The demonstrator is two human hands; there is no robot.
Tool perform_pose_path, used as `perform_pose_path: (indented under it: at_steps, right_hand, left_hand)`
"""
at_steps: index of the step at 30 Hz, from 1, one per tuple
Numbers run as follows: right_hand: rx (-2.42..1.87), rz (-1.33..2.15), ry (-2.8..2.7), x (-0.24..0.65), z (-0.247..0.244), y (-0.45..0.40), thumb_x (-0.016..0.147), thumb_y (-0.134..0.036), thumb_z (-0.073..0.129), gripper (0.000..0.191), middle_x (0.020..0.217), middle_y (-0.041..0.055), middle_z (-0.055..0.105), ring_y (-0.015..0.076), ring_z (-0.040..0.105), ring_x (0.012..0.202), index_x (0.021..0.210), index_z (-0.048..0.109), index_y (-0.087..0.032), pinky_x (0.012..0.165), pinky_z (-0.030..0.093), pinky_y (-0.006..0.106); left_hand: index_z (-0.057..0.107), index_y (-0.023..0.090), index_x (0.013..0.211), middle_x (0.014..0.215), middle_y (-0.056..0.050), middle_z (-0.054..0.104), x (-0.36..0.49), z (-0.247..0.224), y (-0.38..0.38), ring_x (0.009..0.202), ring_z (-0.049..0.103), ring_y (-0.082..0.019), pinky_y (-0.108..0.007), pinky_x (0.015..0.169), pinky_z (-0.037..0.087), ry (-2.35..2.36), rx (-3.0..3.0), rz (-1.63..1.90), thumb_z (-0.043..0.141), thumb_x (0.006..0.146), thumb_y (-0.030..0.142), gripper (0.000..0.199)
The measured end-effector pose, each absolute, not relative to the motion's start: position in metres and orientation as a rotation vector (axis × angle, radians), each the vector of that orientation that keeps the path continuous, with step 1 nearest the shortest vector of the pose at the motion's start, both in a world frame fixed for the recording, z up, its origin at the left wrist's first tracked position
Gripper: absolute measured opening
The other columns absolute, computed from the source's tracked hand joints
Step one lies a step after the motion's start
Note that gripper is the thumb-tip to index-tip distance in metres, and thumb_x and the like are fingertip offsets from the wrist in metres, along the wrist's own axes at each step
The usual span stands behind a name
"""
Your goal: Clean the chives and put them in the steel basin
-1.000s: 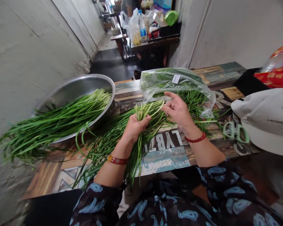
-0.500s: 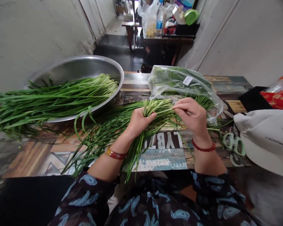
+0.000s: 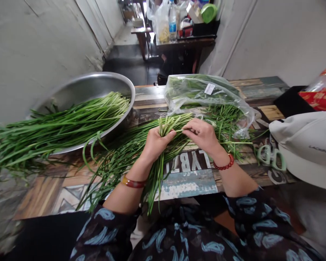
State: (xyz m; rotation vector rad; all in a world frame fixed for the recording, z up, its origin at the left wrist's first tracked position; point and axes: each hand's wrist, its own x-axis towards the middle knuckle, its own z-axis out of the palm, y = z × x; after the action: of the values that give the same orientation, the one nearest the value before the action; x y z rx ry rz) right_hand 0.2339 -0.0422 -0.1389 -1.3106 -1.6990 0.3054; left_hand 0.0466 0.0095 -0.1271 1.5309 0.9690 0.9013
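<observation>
My left hand (image 3: 157,143) is closed around a bunch of garlic chives (image 3: 167,125), pale stem ends up and green leaves hanging toward the table's front edge. Just right of it, my right hand (image 3: 201,135) pinches the pale end of a chive stalk, close to the bunch. Beneath both hands lies a loose pile of chives (image 3: 125,146) on the table. At the left, a large steel basin (image 3: 97,80) holds many more chives (image 3: 92,116), their leaves spilling over its rim. A clear plastic bag (image 3: 195,87) with greens inside rests behind my right hand.
Green-handled scissors (image 3: 271,157) lie at the right beside a white cap (image 3: 306,141). Behind the cap are a black box (image 3: 293,101) and a red package (image 3: 319,99). Farther back, another table (image 3: 184,44) bears a water bottle (image 3: 172,23) and bags. Walls flank both sides.
My right hand has moved left, nearer to the bunch in my left hand. The left hand keeps its hold. The whole view has shifted slightly.
</observation>
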Motion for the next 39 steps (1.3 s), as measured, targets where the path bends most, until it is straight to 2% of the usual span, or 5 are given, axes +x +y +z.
perform_pose_path:
  at_steps: [15,29,33,35,39]
  right_hand:
    - [-1.028,1.260,-0.693,0.213,-0.145,-0.036,0.060,-0.031,0.081,0.017,0.071,-0.0021,0.061,0.0082,0.047,0.062,0.068,0.070,-0.021,0.055,0.040,0.022]
    - [-1.024,0.963,-0.736,0.255,-0.123,-0.043,0.080,-0.054,0.066,0.033,0.069,-0.0024,0.050,0.0097,0.041,0.056,0.075,0.051,-0.024,0.049,0.037,0.023]
    - [-1.287,0.521,-0.891,0.268,-0.125,-0.043,0.084,-0.042,0.062,0.028,0.069,0.0005,0.053,0.0140,0.049,0.064,0.065,0.051,-0.023,0.059,0.043,0.028]
    - [-1.421,0.261,-1.044,0.270,-0.128,-0.042,0.077,-0.033,0.068,0.011,0.092,0.0050,0.064,0.0185,0.058,0.083,0.078,0.065,-0.022,0.070,0.049,0.032]
    - [-1.356,0.448,-1.283,0.264,-0.135,-0.040,0.080,-0.030,0.068,0.038,0.117,0.0069,0.068,0.0199,0.063,0.099,0.118,0.068,-0.026,0.082,0.051,0.034]
  left_hand:
    - [0.067,0.014,0.070,0.061,0.003,0.056,0.050,-0.127,0.005,0.057,0.043,-0.009,-0.022,0.057,0.037,0.872,1.500,0.859,0.075,0.072,0.036,0.023]
    - [0.065,0.014,0.073,0.056,0.006,0.048,0.046,-0.134,0.012,0.052,0.038,-0.007,-0.020,0.051,0.030,0.938,1.399,0.877,0.075,0.071,0.038,0.026]
    - [0.063,0.014,0.075,0.051,0.008,0.042,0.046,-0.132,0.013,0.045,0.031,-0.005,-0.020,0.045,0.023,0.932,1.296,0.858,0.079,0.067,0.040,0.031]
    - [0.062,0.014,0.075,0.050,0.009,0.041,0.046,-0.130,0.012,0.044,0.030,-0.004,-0.020,0.043,0.022,0.922,1.264,0.848,0.080,0.066,0.042,0.034]
    - [0.062,0.014,0.074,0.051,0.008,0.042,0.045,-0.130,0.012,0.044,0.033,-0.004,-0.020,0.043,0.023,0.913,1.257,0.837,0.081,0.065,0.042,0.036]
